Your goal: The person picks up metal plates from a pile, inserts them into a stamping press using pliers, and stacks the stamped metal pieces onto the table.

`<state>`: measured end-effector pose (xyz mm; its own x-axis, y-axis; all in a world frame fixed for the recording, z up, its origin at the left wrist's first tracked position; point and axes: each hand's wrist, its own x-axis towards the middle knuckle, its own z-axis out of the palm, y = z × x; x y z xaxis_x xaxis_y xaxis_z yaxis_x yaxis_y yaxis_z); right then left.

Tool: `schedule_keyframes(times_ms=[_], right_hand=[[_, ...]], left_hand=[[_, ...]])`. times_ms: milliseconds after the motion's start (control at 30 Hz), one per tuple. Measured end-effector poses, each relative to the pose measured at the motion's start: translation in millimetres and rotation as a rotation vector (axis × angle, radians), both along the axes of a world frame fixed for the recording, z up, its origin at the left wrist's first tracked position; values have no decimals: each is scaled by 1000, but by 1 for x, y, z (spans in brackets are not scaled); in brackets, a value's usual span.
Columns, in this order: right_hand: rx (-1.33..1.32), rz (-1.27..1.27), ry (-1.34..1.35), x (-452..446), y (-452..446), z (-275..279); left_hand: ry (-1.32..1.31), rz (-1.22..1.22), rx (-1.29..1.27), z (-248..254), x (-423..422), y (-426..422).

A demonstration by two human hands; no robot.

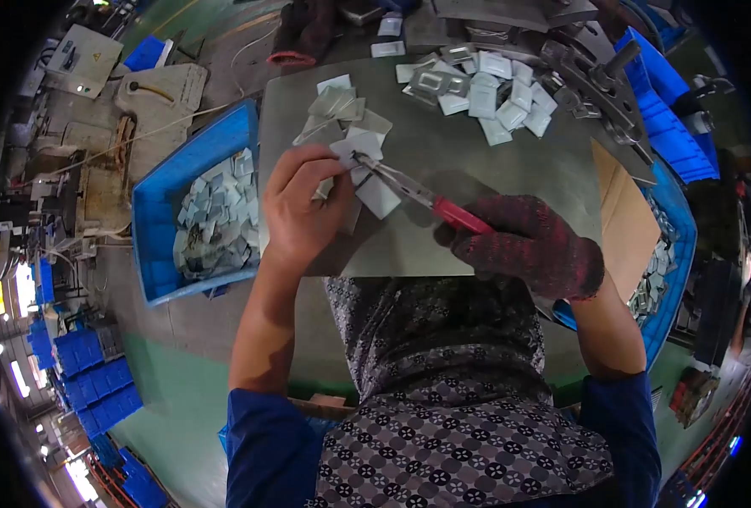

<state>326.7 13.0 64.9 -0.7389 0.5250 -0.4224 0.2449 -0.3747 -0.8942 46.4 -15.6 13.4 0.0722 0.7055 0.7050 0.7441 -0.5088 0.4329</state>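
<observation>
My right hand [532, 245], in a dark red knitted glove, is closed round the red handles of long-nosed pliers [462, 215]. Their tips reach a small flat metal plate [346, 152] that my bare left hand [308, 199] pinches between thumb and fingers. Whether the jaws grip the plate, I cannot tell. Beneath and beyond it lies a loose pile of flat metal plates [374, 124] on the grey table [511, 173]. At the table's far side is a heap of formed, tray-like metal pieces [482, 97].
A blue bin [151, 220] full of flat plates stands left of the table. Another blue bin [680, 245] with pieces is at the right, a cardboard sheet [625, 203] beside it. Metal tooling [600, 80] occupies the far right, and a dark glove [301, 34] lies far left.
</observation>
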Motion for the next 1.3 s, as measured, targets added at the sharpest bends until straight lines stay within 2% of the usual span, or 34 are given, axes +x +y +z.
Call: schedule_keyframes(times_ms=[67,133,167,200,267,333,367,467,500,533,600,633,700,833,967,1000,1067,1167,1267,1300], right_hand=[[91,-44,-43,2,4,11],[69,-239,-82,5,17,26],[127,-282,-63,11,29,31],[655,-241,-30,21,47,25],[540,-373,-45,27,72,40],[430,-512,4,29,96,55],[377,-522,-86,27,106,64],[505,-434,-208,33,134,66],[996,-264,-236,35,140,58],[1524,-207,-285,37,145,51],[450,-475,-177,46,129,64],[451,-468,-185,48,117,73],[229,-443,-247,59,100,85],[341,-528,-217,54,122,58],[322,-575,-210,42,142,57],[476,-477,-211,45,148,58],[625,-375,-214,48,154,59],[566,-380,-182,53,159,56],[836,-280,107,63,159,42],[627,-336,69,64,152,50]], left_hand=[[19,118,-46,5,-1,0],[-29,170,-33,3,-11,4],[-79,229,-104,-2,-20,4],[-124,290,-177,-11,-30,5],[-153,300,-165,-30,-44,7],[-521,320,-369,-37,-46,7],[-584,296,-259,-38,-42,9],[-598,272,-258,-42,-47,7],[-604,263,-228,-45,-49,8],[-610,261,-228,-47,-51,7],[-677,247,-236,-50,-54,5],[-686,251,-236,-50,-55,5],[-748,218,-195,-52,-56,5],[-764,202,-217,-58,-61,6],[-762,194,-197,-58,-63,5],[-758,213,-197,-58,-62,4],[-755,219,-212,-56,-62,3],[-757,211,-220,-60,-64,4],[-770,200,-226,-57,-63,3],[-778,194,-238,-55,-62,3]])
